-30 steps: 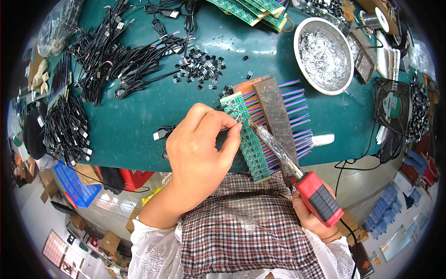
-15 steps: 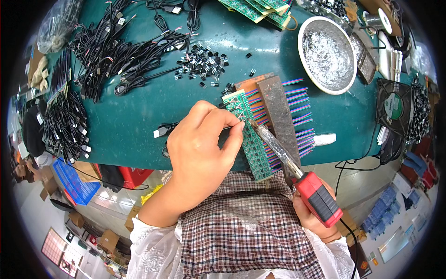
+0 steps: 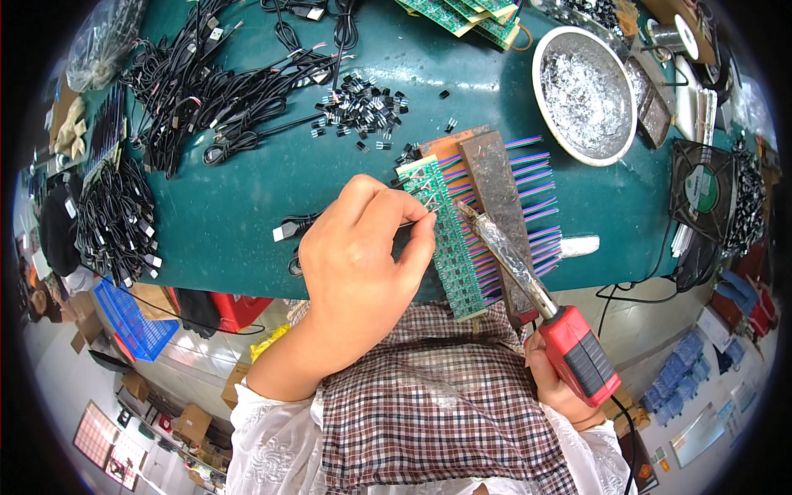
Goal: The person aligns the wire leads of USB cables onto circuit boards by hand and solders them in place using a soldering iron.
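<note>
My left hand is closed in a pinch on the wire end of a black USB cable, at the left edge of a green circuit board strip. Most of the cable is hidden by the hand; a white plug shows to its left. My right hand grips the red handle of a soldering iron. The iron's tip is just right of the board, over the coloured ribbon wires. A dark metal bar lies across these wires on an orange-brown block.
Black cables and small black three-legged components lie at the back left. More cables hang off the left edge. A white-rimmed bowl of silvery residue, a solder spool and a small fan are at the right.
The soldering iron has moved right, its tip going from the board's edge to over the ribbon wires. My left hand has barely moved and keeps its pinch.
</note>
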Demonstrator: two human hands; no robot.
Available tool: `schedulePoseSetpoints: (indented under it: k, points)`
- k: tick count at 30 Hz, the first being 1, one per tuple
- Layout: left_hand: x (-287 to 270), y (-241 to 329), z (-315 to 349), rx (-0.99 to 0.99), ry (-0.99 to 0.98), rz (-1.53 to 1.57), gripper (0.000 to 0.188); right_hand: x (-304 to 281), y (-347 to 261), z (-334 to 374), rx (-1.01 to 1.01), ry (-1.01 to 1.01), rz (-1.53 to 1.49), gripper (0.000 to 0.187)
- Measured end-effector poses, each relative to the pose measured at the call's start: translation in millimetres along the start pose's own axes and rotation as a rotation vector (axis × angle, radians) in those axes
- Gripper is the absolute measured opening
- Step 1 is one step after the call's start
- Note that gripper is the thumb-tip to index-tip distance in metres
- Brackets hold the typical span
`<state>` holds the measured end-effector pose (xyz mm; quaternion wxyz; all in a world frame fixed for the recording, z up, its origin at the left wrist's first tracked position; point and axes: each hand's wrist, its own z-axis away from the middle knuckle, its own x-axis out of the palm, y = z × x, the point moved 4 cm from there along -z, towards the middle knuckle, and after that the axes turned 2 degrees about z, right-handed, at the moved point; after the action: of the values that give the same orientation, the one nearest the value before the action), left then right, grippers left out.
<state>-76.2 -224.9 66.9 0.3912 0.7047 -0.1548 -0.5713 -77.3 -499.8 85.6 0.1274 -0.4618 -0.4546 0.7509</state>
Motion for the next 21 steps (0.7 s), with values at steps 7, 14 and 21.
schedulePoseSetpoints:
  k: [7,14,21]
  points:
    - [1,0,0,0.007,0.002,0.0,0.017,-1,-2,-6,0.044,-0.018,-0.007,0.029]
    - [1,0,0,-0.002,0.039,0.002,0.012,1,-11,-20,-0.103,0.003,0.018,0.029]
    - [1,-1,0,-0.006,0.04,0.007,0.012,-2,-7,-9,-0.019,-0.006,0.014,0.028]
